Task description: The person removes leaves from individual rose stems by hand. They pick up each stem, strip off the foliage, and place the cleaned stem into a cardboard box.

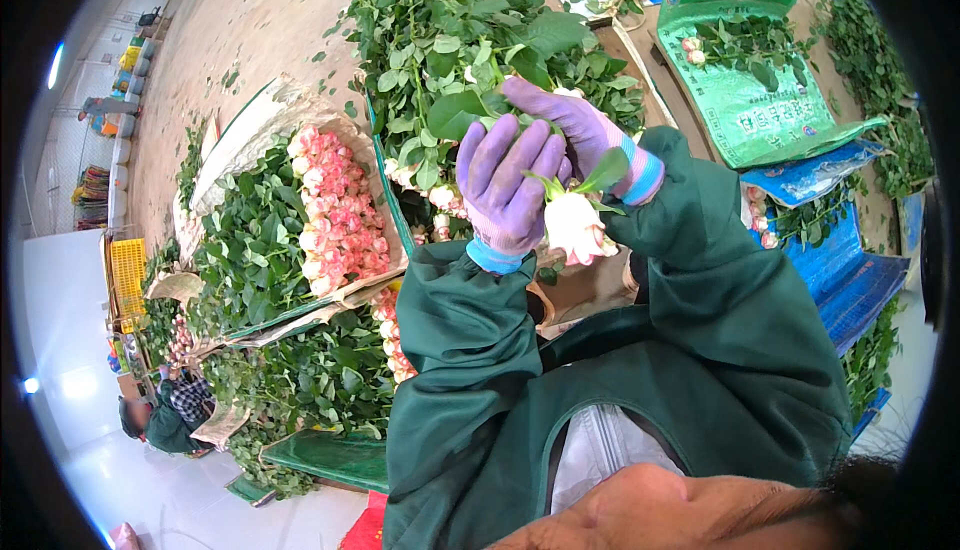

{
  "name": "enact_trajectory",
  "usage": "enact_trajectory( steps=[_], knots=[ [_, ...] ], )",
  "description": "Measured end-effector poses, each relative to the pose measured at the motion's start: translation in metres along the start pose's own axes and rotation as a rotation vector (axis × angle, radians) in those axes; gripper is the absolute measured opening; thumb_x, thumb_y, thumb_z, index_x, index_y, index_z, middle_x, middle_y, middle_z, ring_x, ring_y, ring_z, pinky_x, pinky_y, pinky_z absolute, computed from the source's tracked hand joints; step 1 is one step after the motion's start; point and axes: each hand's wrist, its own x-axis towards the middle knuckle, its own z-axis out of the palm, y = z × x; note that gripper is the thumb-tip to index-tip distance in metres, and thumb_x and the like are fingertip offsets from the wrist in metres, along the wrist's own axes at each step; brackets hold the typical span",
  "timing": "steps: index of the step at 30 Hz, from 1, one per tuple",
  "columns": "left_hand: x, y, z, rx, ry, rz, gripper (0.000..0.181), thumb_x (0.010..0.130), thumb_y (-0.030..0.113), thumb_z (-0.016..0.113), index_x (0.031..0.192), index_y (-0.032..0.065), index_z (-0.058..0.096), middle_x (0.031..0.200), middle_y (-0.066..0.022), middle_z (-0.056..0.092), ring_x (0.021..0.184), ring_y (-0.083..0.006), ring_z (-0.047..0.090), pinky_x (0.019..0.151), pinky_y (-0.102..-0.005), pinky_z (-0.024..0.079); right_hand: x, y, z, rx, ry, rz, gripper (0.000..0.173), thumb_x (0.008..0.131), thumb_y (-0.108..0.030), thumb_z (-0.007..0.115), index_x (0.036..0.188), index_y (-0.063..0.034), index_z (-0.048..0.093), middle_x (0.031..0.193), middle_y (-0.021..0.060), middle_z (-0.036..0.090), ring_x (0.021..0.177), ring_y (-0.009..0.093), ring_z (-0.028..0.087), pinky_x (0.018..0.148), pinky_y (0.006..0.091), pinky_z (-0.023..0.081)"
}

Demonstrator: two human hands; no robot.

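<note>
My left hand [502, 182], in a purple-stained glove with a blue cuff, has its fingers curled at the stem of a pale rose [574, 227]. The rose's white, pink-tipped bloom shows just below the hands, towards my body. My right hand [581, 126], gloved alike, wraps the stem from the other side, close against the left. Leaves stick out beyond its fingertips; the stem inside the hands is mostly hidden. Under and beyond the hands lies a large heap of leafy rose stems [420, 62], with some pale blooms at its near edge.
At left, pink roses [341, 212] lie bundled in a wrapper, beside more leafy stems [322, 370]. At right are a green woven sack [765, 100] with roses on it and blue sacks [840, 272]. Another person [169, 415] works at far left. Fallen leaves dot the floor [262, 10].
</note>
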Motion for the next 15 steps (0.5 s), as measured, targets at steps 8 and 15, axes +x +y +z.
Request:
enact_trajectory(
  steps=[8,15],
  knots=[
    [-0.003,0.007,-0.006,0.071,0.009,0.124,0.027,0.082,0.022,0.077,0.108,0.0163,0.072,0.116,-0.0017,0.070,0.110,-0.0255,0.063,0.099,-0.0471,0.044,-0.012,0.003,0.019,-0.500,0.147,-0.254,0.023,0.099,-0.024,0.061,0.082,-0.0084,0.062,0.064,-0.0048,0.056,0.052,0.003,0.049,0.044,0.0219,0.036],
    [-0.002,0.002,-0.004,0.051,-0.053,0.099,0.025,0.081,0.018,0.077,0.105,0.0118,0.073,0.108,-0.0081,0.073,0.110,-0.0311,0.063,0.102,-0.0498,0.043,-0.008,-0.002,0.001,-0.453,0.071,-0.280,0.028,0.100,-0.031,0.060,0.106,-0.0044,0.066,0.082,0.0010,0.067,0.063,0.006,0.060,0.051,0.0222,0.048]
  ],
)
